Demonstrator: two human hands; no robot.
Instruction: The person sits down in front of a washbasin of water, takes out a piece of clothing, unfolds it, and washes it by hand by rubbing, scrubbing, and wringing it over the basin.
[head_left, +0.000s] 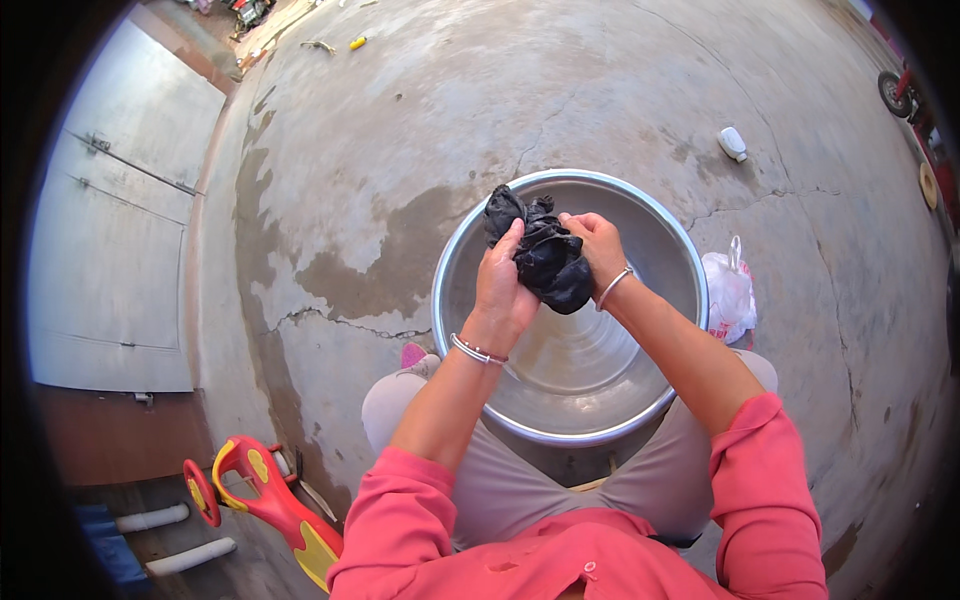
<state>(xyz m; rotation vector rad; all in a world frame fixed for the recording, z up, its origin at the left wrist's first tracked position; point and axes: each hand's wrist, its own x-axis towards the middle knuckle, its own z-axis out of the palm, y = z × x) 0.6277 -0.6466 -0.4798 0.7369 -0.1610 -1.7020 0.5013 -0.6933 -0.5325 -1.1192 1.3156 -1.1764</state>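
Observation:
A bunched, wet-looking black cloth (553, 262) is held up over a wide metal basin (574, 429). My left hand (504, 281) grips it from the left, thumb lying along the top. On its other side my right hand (598, 244) pinches the fabric with curled fingers. The basin stands on the concrete between my knees, and its bottom shows a thin, slightly cloudy wet sheen. Folds hide the cloth's shape, so I cannot tell what kind of item it is.
Right of the basin sits a white plastic bag (729, 296); farther off lies a white bottle (732, 144). A red and yellow ride-on toy (277, 495) stands at lower left, near a metal door (120, 225). Wet patches (375, 262) darken the cracked concrete floor.

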